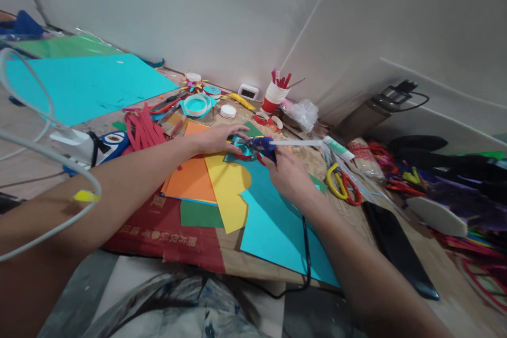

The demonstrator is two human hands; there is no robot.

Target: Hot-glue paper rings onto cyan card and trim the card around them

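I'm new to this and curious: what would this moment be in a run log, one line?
right hand: holds glue gun | left hand: near turquoise piece | about: yellow paper, orange paper

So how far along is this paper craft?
Partway, it seems. The spiky round piece and the blue-topped one at the back look put together. In hand: the right hand holds a glue gun at a small blue piece, beside the left hand. Left, probably: gluing that piece; what else remains, I cannot tell.
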